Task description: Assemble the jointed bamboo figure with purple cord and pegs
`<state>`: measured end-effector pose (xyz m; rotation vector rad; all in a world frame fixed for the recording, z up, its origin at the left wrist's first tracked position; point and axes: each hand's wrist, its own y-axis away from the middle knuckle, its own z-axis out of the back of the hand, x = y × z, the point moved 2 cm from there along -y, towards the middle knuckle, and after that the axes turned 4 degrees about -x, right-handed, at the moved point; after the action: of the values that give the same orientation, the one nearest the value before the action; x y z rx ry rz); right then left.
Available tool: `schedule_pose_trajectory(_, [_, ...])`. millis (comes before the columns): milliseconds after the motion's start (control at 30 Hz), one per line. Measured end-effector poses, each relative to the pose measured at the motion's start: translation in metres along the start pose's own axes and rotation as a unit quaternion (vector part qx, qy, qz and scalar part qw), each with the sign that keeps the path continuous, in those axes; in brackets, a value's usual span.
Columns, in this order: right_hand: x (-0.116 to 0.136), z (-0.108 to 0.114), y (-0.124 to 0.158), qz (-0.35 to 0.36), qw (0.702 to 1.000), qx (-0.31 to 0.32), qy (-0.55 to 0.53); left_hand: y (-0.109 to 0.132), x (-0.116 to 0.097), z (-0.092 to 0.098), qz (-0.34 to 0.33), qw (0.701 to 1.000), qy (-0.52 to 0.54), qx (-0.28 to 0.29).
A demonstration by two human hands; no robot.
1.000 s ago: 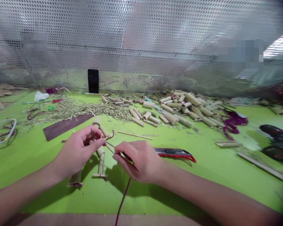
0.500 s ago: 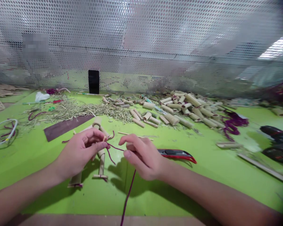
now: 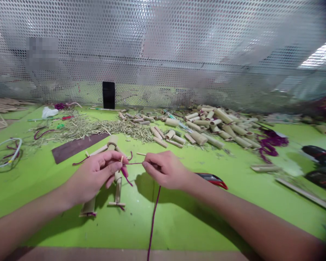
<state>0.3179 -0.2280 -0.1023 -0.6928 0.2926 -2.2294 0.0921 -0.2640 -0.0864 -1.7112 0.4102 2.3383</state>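
Observation:
A thin bamboo stick [image 3: 122, 159] is pinched between the thumb and fingers of my left hand [image 3: 96, 177], with purple yarn round it. My right hand [image 3: 165, 170] is closed in a pinch on the purple yarn [image 3: 152, 224], drawing a taut stretch across to the stick. The yarn's long tail hangs down past the table's front edge. Under my left hand lies a figure of bamboo tubes [image 3: 118, 190] joined with yarn, its middle partly hidden by the fingers. A red and black utility knife [image 3: 213, 179] lies partly behind my right forearm.
Cut bamboo tubes [image 3: 225, 125] are heaped at the back right, beside shavings [image 3: 116, 128]. A dark flat strip [image 3: 76, 146] lies at left. A phone [image 3: 109, 95] stands against the perforated metal screen [image 3: 163, 54]. Purple yarn [image 3: 273, 143] and a black tool [image 3: 319, 166] are at right.
My right hand's fingers have closed from a loosely spread pose onto the yarn. The stretch between my hands is now straighter and more level. My left hand stays nearly in place.

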Motion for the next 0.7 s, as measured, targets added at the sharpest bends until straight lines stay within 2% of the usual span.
schedule_pose_trajectory(133, [0.002, -0.001, 0.002, -0.012, 0.997, 0.033, 0.065, 0.001, 0.001, -0.005, -0.008, 0.999, 0.033, 0.011])
schedule_pose_trajectory(200, [0.003, 0.0, 0.001, 0.02, 0.996, -0.002, 0.088, 0.001, 0.003, -0.007, -0.006, 0.999, 0.05, 0.014])
schedule_pose_trajectory(267, [0.007, 0.002, 0.002, 0.097, 0.987, -0.082, 0.1, 0.002, 0.004, -0.009, -0.002, 0.997, 0.069, 0.015])
schedule_pose_trajectory(333, [0.015, 0.002, 0.005, 0.201, 0.96, -0.164, 0.105, 0.002, 0.005, -0.011, 0.005, 0.996, 0.092, 0.014])
schedule_pose_trajectory(400, [0.025, 0.001, 0.008, 0.281, 0.932, -0.203, 0.104, 0.003, 0.005, -0.014, 0.011, 0.994, 0.111, 0.018])
schedule_pose_trajectory(433, [0.03, -0.001, 0.01, 0.299, 0.926, -0.206, 0.103, 0.003, 0.005, -0.016, 0.013, 0.993, 0.118, 0.023])
schedule_pose_trajectory(567, [0.041, -0.006, 0.012, 0.285, 0.936, -0.196, 0.06, 0.004, 0.003, -0.021, 0.013, 0.991, 0.127, 0.033])
schedule_pose_trajectory(700, [0.042, -0.011, 0.014, 0.266, 0.941, -0.207, -0.03, 0.005, 0.001, -0.024, 0.01, 0.992, 0.122, 0.036])
